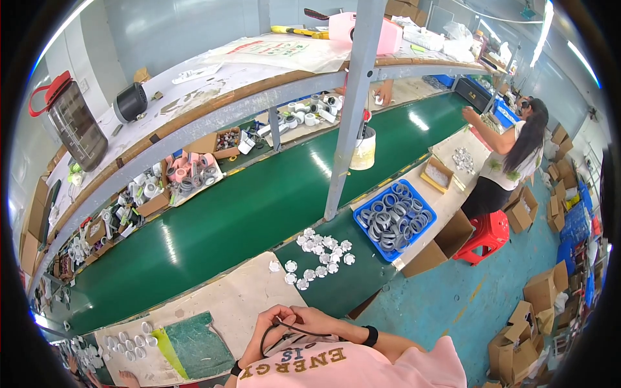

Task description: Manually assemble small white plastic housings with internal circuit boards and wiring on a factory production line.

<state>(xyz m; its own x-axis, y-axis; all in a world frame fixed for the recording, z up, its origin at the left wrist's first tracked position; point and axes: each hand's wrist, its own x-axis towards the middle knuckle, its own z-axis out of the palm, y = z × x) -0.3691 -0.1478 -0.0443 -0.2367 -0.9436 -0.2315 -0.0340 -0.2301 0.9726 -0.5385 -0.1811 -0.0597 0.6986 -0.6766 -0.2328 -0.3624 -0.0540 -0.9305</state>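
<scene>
My left hand (pixel 272 321) and my right hand (pixel 314 319) meet close to my body at the lower middle, fingers bent in and touching. Between them runs a thin dark cord-like loop (pixel 301 331), curving down past my left wrist and across toward my right. Both hands are closed on it; the fingers hide part of it. Beyond my hands, several small white plastic parts (pixel 321 250) lie scattered on the green bench surface. To their right stands a blue tray (pixel 383 251) full of grey rings (pixel 396 216).
A green conveyor belt (pixel 213 223) crosses beyond the bench, with a grey metal post (pixel 352 123) before it. Over it, a shelf (pixel 213 97) carries a water bottle (pixel 79 123). At right, a co-worker (pixel 511 155) is by a red stool (pixel 485 236). Cardboard boxes (pixel 517 343) line the floor.
</scene>
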